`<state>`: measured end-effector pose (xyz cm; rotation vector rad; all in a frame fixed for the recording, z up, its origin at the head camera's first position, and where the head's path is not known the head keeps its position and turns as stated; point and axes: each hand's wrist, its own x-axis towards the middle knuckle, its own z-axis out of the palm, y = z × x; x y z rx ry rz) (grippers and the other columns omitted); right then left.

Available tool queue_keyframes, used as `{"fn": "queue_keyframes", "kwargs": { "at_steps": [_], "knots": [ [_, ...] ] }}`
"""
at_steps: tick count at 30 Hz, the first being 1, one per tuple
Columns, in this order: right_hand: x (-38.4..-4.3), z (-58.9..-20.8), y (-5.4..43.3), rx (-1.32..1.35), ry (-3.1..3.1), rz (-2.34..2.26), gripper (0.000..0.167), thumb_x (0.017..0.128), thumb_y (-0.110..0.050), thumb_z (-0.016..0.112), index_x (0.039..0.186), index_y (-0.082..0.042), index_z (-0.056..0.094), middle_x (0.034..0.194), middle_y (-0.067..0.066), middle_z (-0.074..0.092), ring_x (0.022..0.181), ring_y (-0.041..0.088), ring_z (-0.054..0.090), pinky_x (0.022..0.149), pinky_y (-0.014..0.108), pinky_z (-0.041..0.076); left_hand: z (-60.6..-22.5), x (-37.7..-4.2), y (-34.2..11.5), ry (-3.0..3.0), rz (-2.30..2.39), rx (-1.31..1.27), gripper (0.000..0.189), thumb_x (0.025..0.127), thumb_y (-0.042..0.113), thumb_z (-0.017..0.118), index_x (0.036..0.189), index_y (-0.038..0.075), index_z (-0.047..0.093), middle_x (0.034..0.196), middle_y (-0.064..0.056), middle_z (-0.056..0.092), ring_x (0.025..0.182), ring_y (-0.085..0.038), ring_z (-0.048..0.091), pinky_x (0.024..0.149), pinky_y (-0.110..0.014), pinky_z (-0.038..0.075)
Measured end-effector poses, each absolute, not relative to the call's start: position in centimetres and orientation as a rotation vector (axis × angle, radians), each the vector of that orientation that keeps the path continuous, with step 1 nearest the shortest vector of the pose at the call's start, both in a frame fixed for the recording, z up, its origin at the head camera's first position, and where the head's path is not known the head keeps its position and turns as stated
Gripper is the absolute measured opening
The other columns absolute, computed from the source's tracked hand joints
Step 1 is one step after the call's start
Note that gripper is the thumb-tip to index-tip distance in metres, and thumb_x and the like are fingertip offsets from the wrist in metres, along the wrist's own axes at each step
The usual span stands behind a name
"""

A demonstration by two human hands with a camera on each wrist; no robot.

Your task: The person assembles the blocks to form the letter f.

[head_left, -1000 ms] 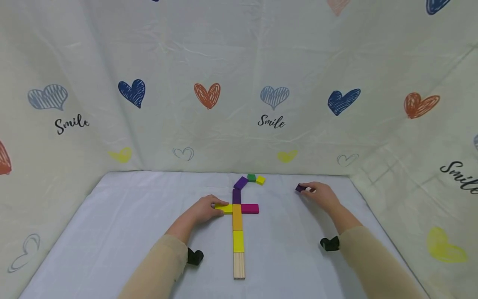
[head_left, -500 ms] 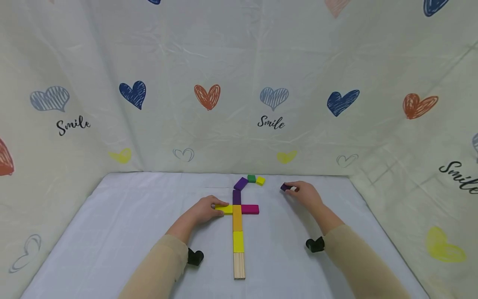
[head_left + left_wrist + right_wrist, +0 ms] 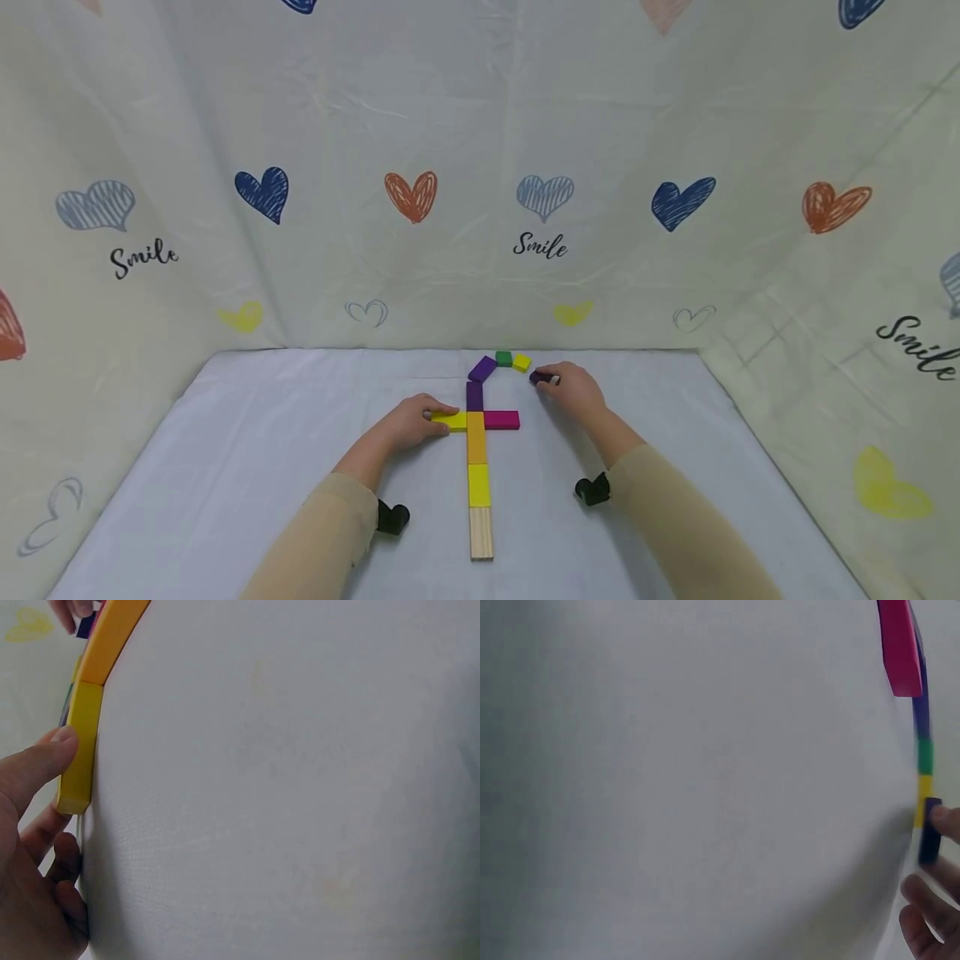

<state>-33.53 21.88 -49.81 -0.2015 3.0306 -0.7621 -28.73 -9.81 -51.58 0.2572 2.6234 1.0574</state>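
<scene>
On the white cloth, my left hand (image 3: 408, 422) holds the left yellow block (image 3: 82, 750) between thumb and fingers. That block touches the orange block (image 3: 476, 437) at its upper left side, and a magenta block (image 3: 502, 420) juts out opposite. My right hand (image 3: 579, 392) pinches a dark purple block (image 3: 931, 832) just right of the small yellow block (image 3: 521, 362), with a gap between them. A green block (image 3: 504, 358), a tilted purple block (image 3: 482, 368) and an upright purple block (image 3: 475, 397) curve back down to the orange one.
Below the orange block run another yellow block (image 3: 478, 485) and a plain wooden block (image 3: 481, 533) in line. A cloth wall printed with hearts (image 3: 410, 197) rises behind the table (image 3: 247, 467). Dark wrist cameras (image 3: 592, 489) hang beside both sleeves.
My right hand has carried the dark purple block leftward, close to the small yellow block. My left hand stays on its yellow block, and the laid blocks have not moved.
</scene>
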Motion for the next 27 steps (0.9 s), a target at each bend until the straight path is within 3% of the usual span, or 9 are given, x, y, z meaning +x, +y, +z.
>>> {"fn": "queue_keyframes", "kwargs": {
  "at_steps": [5,15,22,27],
  "knots": [
    [-33.8,-50.5,21.4,-0.154,3.057,-0.699,0.039,0.092,-0.026,0.072,0.128,-0.013,0.068,0.122,0.013,0.065,0.111,0.031,0.059,0.097,0.049,0.048,-51.8,-28.8,-9.6,2.626,1.052,0.26,0.03,0.092,0.027,0.071,0.121,0.036,0.072,0.132,-0.002,0.059,0.127,-0.03,0.048,0.107,-0.055,0.039],
    [-34.5,-51.1,21.1,-0.153,3.072,-0.648,0.049,0.09,-0.037,0.074,0.133,-0.016,0.065,0.118,0.011,0.06,0.104,0.028,0.057,0.096,0.044,0.05,-51.8,-28.8,-9.6,2.633,1.049,0.267,0.03,0.092,0.026,0.072,0.121,0.035,0.072,0.13,-0.002,0.06,0.125,-0.03,0.049,0.106,-0.055,0.04],
    [-34.5,-50.9,21.7,-0.32,3.051,-0.732,0.038,0.093,-0.022,0.069,0.129,-0.014,0.067,0.129,0.012,0.059,0.108,0.03,0.059,0.097,0.047,0.049,-51.8,-28.7,-9.8,2.638,1.035,0.262,0.031,0.092,0.027,0.071,0.122,0.035,0.072,0.132,-0.003,0.059,0.126,-0.03,0.048,0.107,-0.055,0.04],
    [-34.6,-50.8,21.9,-0.303,3.024,-0.753,0.034,0.094,-0.02,0.068,0.128,-0.014,0.068,0.132,0.011,0.061,0.112,0.03,0.059,0.099,0.047,0.048,-51.6,-28.6,-9.6,2.641,1.031,0.246,0.031,0.092,0.027,0.071,0.122,0.036,0.071,0.132,-0.003,0.058,0.126,-0.031,0.048,0.106,-0.055,0.04]
  ]
}}
